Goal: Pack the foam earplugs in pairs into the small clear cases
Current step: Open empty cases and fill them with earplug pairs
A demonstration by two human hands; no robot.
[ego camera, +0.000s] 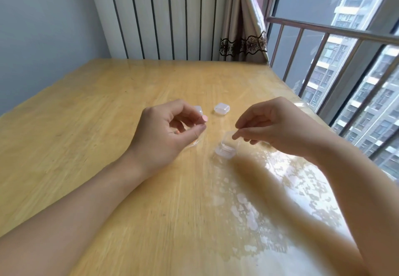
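Observation:
My left hand (168, 131) hovers over the wooden table (108, 124) and pinches a small pink foam earplug (204, 118) between fingertip and thumb. Under its palm lies something clear with an orange glint (193, 143), mostly hidden. My right hand (274, 124) holds its fingertips on the raised lid of an open small clear case (227, 146) in the middle of the table. A shut clear case (222, 109) sits farther back. Another clear case (198, 109) peeks out behind my left fingers.
A white radiator (164, 16) and a curtain (244, 38) stand behind the table's far edge. A window with a metal railing (336, 60) runs along the right side. Sunlight glares on the table's near right part.

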